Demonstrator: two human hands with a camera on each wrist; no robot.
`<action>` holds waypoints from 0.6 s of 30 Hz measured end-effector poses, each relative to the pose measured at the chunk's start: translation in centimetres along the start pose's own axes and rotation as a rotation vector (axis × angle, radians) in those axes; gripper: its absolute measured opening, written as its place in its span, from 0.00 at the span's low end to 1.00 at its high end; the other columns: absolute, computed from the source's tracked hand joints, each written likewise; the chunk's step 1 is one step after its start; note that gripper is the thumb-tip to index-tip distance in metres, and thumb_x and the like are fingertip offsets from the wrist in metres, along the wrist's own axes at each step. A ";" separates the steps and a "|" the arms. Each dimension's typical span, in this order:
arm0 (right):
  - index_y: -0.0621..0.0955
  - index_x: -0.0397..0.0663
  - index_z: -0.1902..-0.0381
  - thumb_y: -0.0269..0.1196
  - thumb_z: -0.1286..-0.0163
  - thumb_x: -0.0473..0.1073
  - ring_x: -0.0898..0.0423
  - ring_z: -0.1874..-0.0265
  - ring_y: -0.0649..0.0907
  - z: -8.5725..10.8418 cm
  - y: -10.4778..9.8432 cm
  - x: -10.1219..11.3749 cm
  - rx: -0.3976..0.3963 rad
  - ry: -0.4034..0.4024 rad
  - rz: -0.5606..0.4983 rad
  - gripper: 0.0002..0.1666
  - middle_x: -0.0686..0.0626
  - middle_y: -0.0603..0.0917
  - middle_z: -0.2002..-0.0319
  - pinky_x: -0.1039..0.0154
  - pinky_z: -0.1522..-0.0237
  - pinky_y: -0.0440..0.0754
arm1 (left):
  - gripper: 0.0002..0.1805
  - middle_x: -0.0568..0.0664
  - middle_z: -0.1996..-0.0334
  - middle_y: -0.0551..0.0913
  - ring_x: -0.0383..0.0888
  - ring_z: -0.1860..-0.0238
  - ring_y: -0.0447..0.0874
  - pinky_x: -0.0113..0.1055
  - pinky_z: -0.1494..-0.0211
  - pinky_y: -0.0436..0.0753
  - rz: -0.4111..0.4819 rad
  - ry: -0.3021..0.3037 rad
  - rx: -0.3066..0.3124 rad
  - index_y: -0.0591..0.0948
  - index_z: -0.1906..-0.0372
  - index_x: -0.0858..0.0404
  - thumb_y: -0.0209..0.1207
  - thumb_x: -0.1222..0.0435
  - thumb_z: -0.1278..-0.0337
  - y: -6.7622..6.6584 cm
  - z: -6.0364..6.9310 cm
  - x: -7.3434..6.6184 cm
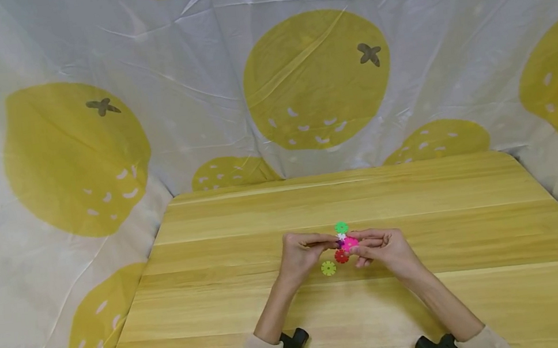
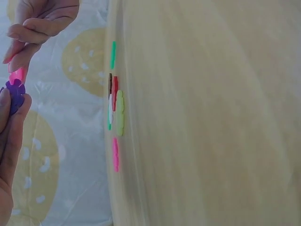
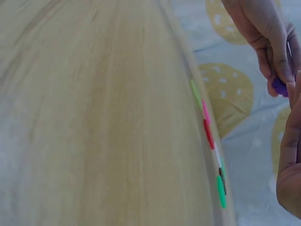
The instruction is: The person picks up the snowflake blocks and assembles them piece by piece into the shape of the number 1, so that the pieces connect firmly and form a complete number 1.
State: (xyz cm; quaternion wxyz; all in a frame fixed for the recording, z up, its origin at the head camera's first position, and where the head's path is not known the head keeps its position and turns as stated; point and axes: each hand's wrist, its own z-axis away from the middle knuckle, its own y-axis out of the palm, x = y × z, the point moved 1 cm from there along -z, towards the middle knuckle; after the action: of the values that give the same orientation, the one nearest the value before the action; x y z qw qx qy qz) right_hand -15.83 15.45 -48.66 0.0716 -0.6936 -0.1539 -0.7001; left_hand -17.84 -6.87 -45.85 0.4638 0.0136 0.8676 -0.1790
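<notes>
Purple disc [image 2: 16, 96] and pink disc [image 1: 350, 244] held up against each other above counter [image 1: 370, 319].
Left hand [image 1: 297, 257] pinches purple, right hand [image 1: 392, 250] pinches pink. Yellow disc [image 1: 328, 268], red disc [image 1: 341, 257], green disc [image 1: 341, 227] lie on counter nearby.

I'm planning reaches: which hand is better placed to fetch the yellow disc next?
Probably the left hand, nearer the yellow disc in the head view, though it pinches a purple piece and the right hand a pink piece.
</notes>
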 end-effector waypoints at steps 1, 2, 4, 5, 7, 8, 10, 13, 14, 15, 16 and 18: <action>0.75 0.19 0.37 0.68 0.29 0.35 0.57 0.74 0.91 0.0 0.0 0.0 0.006 0.003 -0.006 0.29 0.47 0.93 0.63 0.57 0.64 0.91 | 0.04 0.63 0.68 0.91 0.53 0.64 0.94 0.32 0.59 0.89 0.025 -0.021 0.005 0.92 0.66 0.72 0.69 0.80 0.45 0.0 0.0 -0.1; 0.75 0.19 0.37 0.68 0.29 0.36 0.57 0.74 0.91 0.1 0.0 -0.1 0.012 0.009 -0.013 0.30 0.49 0.93 0.63 0.58 0.64 0.91 | 0.04 0.64 0.68 0.91 0.54 0.64 0.94 0.33 0.59 0.90 0.054 -0.047 0.008 0.91 0.65 0.73 0.69 0.80 0.45 0.1 0.0 -0.1; 0.74 0.19 0.36 0.68 0.28 0.36 0.58 0.74 0.90 0.1 0.1 -0.2 0.024 0.020 -0.020 0.30 0.52 0.93 0.64 0.59 0.63 0.91 | 0.04 0.65 0.67 0.91 0.55 0.63 0.94 0.34 0.59 0.90 0.098 -0.104 0.011 0.91 0.65 0.74 0.69 0.80 0.45 0.1 0.1 -0.1; 0.73 0.20 0.35 0.68 0.28 0.36 0.58 0.74 0.90 0.1 0.2 -0.2 0.027 0.026 -0.019 0.31 0.52 0.93 0.65 0.59 0.63 0.91 | 0.04 0.65 0.67 0.91 0.55 0.63 0.94 0.34 0.59 0.90 0.118 -0.132 0.011 0.91 0.65 0.74 0.69 0.80 0.45 0.2 0.1 -0.1; 0.74 0.20 0.35 0.68 0.28 0.36 0.58 0.74 0.90 0.1 0.3 -0.2 0.025 0.032 -0.014 0.31 0.50 0.93 0.65 0.58 0.63 0.91 | 0.04 0.65 0.66 0.91 0.55 0.62 0.94 0.34 0.59 0.90 0.130 -0.168 0.005 0.91 0.65 0.74 0.69 0.80 0.45 0.2 0.2 -0.1; 0.74 0.21 0.35 0.68 0.28 0.37 0.58 0.74 0.90 0.1 0.3 -0.2 0.020 0.039 -0.012 0.31 0.49 0.93 0.64 0.59 0.63 0.91 | 0.04 0.65 0.66 0.91 0.55 0.62 0.94 0.34 0.59 0.90 0.122 -0.175 0.002 0.91 0.65 0.73 0.69 0.79 0.45 0.2 0.2 0.0; 0.74 0.22 0.35 0.69 0.29 0.37 0.59 0.75 0.90 0.0 0.4 -0.2 0.009 0.051 -0.008 0.31 0.46 0.93 0.63 0.59 0.63 0.91 | 0.04 0.64 0.66 0.91 0.54 0.62 0.94 0.34 0.59 0.90 0.108 -0.183 0.001 0.91 0.65 0.73 0.70 0.79 0.45 0.2 0.2 -0.1; 0.74 0.23 0.34 0.68 0.29 0.36 0.58 0.75 0.89 -0.1 0.4 -0.3 0.007 0.073 -0.004 0.31 0.43 0.93 0.64 0.61 0.62 0.90 | 0.04 0.64 0.66 0.91 0.55 0.62 0.94 0.36 0.59 0.90 0.113 -0.199 0.017 0.91 0.65 0.73 0.69 0.79 0.45 0.1 0.1 0.0; 0.74 0.23 0.34 0.68 0.29 0.36 0.58 0.75 0.89 -0.1 0.4 -0.3 0.008 0.079 -0.003 0.31 0.42 0.93 0.64 0.61 0.62 0.90 | 0.04 0.64 0.66 0.91 0.55 0.63 0.94 0.38 0.59 0.91 0.117 -0.209 0.026 0.91 0.65 0.73 0.69 0.79 0.44 0.1 0.1 0.0; 0.74 0.23 0.34 0.68 0.29 0.36 0.58 0.75 0.89 -0.1 0.4 -0.3 0.008 0.081 -0.001 0.31 0.42 0.93 0.64 0.61 0.62 0.90 | 0.04 0.64 0.66 0.91 0.54 0.63 0.94 0.40 0.58 0.91 0.121 -0.221 0.037 0.91 0.65 0.73 0.69 0.79 0.44 0.0 0.1 0.0; 0.75 0.24 0.34 0.68 0.29 0.36 0.58 0.75 0.90 -0.2 0.4 -0.3 0.008 0.080 0.003 0.31 0.41 0.93 0.63 0.61 0.62 0.90 | 0.04 0.63 0.65 0.92 0.54 0.63 0.94 0.40 0.58 0.91 0.117 -0.234 0.047 0.91 0.65 0.73 0.69 0.79 0.44 -0.1 0.0 0.0; 0.76 0.25 0.34 0.69 0.29 0.37 0.57 0.74 0.90 -0.2 0.4 -0.3 0.010 0.076 0.013 0.30 0.42 0.93 0.62 0.59 0.62 0.91 | 0.04 0.61 0.64 0.92 0.52 0.62 0.94 0.41 0.57 0.91 0.091 -0.258 0.070 0.91 0.63 0.70 0.70 0.76 0.43 -0.3 0.0 -0.1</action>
State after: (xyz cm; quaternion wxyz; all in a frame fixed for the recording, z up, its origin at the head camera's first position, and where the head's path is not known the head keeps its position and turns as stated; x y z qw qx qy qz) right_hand -15.90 14.97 -48.88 0.0853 -0.6672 -0.1498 -0.7246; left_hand -17.85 -7.08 -45.67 0.5782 0.0458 0.7926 -0.1881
